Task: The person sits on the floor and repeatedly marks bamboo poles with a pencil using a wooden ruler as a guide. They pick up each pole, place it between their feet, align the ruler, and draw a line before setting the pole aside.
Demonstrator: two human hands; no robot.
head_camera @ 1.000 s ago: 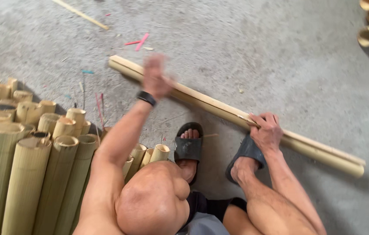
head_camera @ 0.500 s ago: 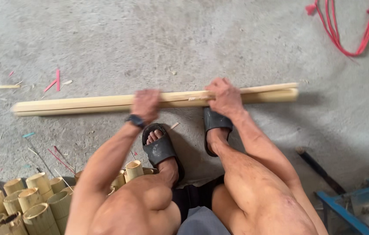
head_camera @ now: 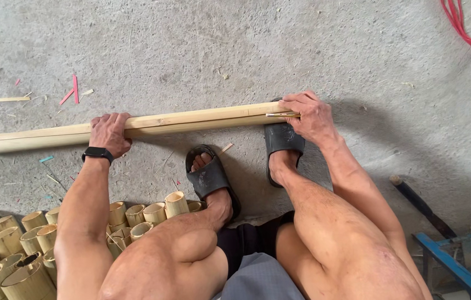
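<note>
We squat on a rough concrete floor (head_camera: 202, 50) with a long split bamboo pole (head_camera: 191, 119) lying across it in front of our feet, running from the left edge of the floor in view to a point just past the middle. Our left hand (head_camera: 110, 132) curls over the pole from above, fingers wrapped down its far side and thumb on the near side, gripping it well along its length; a black wristwatch (head_camera: 97, 153) sits at that wrist. Our right hand (head_camera: 309, 115) closes over the pole's right end, where the cut strips show their edges, and the fingers seem to pinch those strips together, which we judge keeps the halves aligned. That end rests on the toe of our right black sandal (head_camera: 282, 141), so the foot appears to prop it off the floor and steady it; the left black sandal (head_camera: 209, 176) sits nearer to us, just clear of the pole. With the hands well apart, one at the end and one toward the middle, the pole is held level and unable to roll. Toward the near left corner of the floor a bundle of cut bamboo tubes (head_camera: 19, 250) lies with open ends facing up. A red cord (head_camera: 463, 28) loops at the far right corner, and a blue metal frame (head_camera: 452, 261) stands at the near right.
</note>
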